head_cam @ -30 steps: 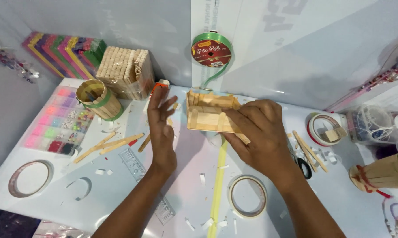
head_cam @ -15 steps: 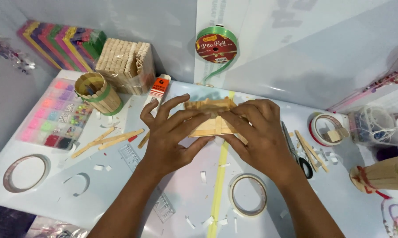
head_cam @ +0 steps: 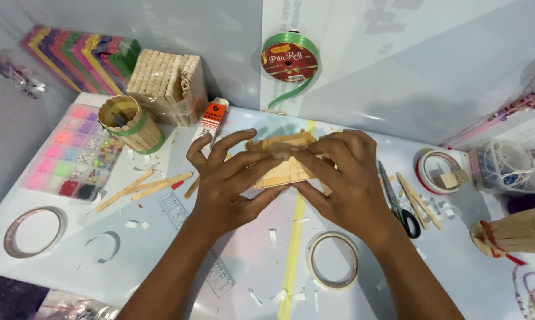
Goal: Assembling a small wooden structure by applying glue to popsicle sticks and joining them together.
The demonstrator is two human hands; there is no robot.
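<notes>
A white craft table [head_cam: 232, 266] sits against a grey wall, littered with tape rolls, paper scraps and loose wooden sticks [head_cam: 143, 188]. At its middle, both hands press on a small stick panel [head_cam: 282, 169] — the left hand [head_cam: 229, 184] spread flat over its near edge, the right hand [head_cam: 344, 178] curled over the other side, fingers gripping. Uneven pressure could crack a stick or slide the pieces out of line; scissors [head_cam: 398, 201] lie just beside the right wrist.
</notes>
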